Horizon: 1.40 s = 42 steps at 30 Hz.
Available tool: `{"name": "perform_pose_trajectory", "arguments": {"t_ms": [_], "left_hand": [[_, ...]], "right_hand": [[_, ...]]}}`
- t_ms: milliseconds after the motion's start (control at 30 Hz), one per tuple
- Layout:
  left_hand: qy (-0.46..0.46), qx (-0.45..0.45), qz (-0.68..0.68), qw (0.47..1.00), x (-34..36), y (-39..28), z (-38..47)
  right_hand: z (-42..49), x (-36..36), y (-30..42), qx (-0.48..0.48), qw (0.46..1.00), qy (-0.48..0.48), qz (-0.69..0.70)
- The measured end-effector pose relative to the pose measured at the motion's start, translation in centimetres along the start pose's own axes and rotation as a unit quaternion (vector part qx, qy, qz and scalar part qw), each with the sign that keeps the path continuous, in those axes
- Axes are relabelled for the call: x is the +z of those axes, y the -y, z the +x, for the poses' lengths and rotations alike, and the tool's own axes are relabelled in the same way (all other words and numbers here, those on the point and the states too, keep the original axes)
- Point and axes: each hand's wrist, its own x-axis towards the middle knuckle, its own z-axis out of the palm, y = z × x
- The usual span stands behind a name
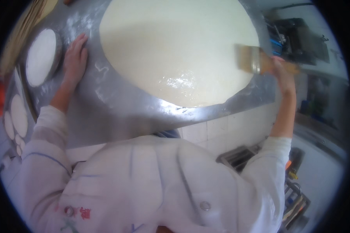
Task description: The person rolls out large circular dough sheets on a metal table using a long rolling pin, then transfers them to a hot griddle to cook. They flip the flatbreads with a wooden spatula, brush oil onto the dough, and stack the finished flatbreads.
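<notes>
A large rolled sheet of pale dough [175, 55] covers much of the grey metal worktop [96, 116], with a wet gloss near its front edge. My right hand [281, 71] grips the wooden handle of a wide flat pastry brush [250, 59]. Its bristles, blurred by motion, are over the sheet's right edge; whether they touch is hard to tell. Flat on the metal, left of the dough, rests my left hand [75, 59], which holds nothing. Just beside it stands a round container [58, 48] of white stuff, possibly flour.
Several pale round pieces [19, 116] lie at the far left, beyond the worktop's edge. Dark equipment [297, 40] stands on a surface at the right. Below it, near the floor, are a dark slotted crate [240, 157] and a metal rack [297, 204] with items in it.
</notes>
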Motion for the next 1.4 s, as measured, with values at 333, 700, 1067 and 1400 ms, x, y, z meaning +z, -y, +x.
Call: {"name": "perform_pose_trajectory", "arguments": {"t_ms": [333,700,1067,1400], "left_hand": [[0.063,-0.044,0.046,0.996,-1.2,-2.0,0.7],[0.071,-0.055,0.051,0.995,-2.3,-3.2,1.1],[0.054,-0.051,0.048,0.996,-2.0,-2.6,0.8],[0.047,-0.058,0.031,0.997,-2.2,-3.1,1.4]], "right_hand": [[11.5,-1.0,0.3,0.036,0.967,0.234,-0.096],[8.5,22.3,7.7,-0.109,0.798,0.585,0.090],[24.7,12.5,12.6,-0.200,0.914,0.031,-0.351],[10.8,30.0,16.6,-0.292,0.870,0.388,0.088]]}}
